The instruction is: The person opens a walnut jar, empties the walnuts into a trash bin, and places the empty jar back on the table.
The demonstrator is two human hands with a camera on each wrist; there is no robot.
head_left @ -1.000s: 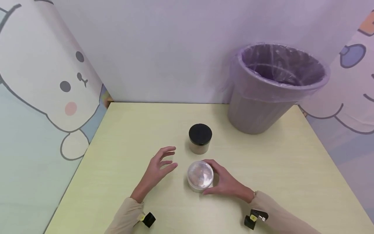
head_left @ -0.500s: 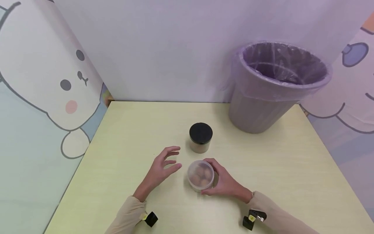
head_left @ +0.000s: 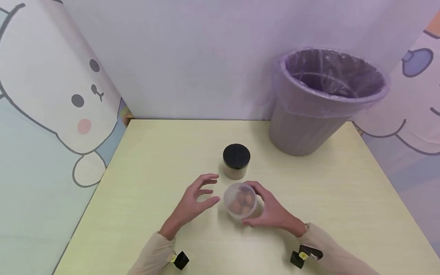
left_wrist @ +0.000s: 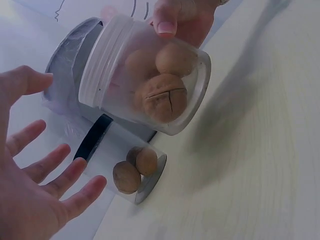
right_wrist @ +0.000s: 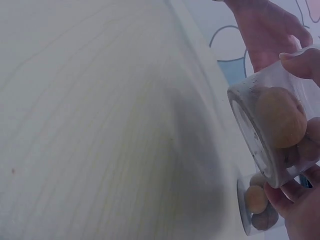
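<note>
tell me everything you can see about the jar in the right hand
The held jar is squat, clear and plastic-looking, with a cloudy lid on. Through its wall show several round, brown, walnut-like pieces, one with dark cracks. It is near upright, lifted off the pale table. The right hand grips its side between thumb and fingers; the left hand is beside it, not touching. It is nearer the person than the black-lidded jar.

Left hand (head_left: 191, 202) held out — fingers (left_wrist: 87, 196) apart and slightly bent, thumb extended, right hand (head_left: 271, 211) opposite — thumb and fingers curved in a grip, left forearm (head_left: 152, 254) and right forearm (head_left: 331, 250) sleeved, wrists bare.
</note>
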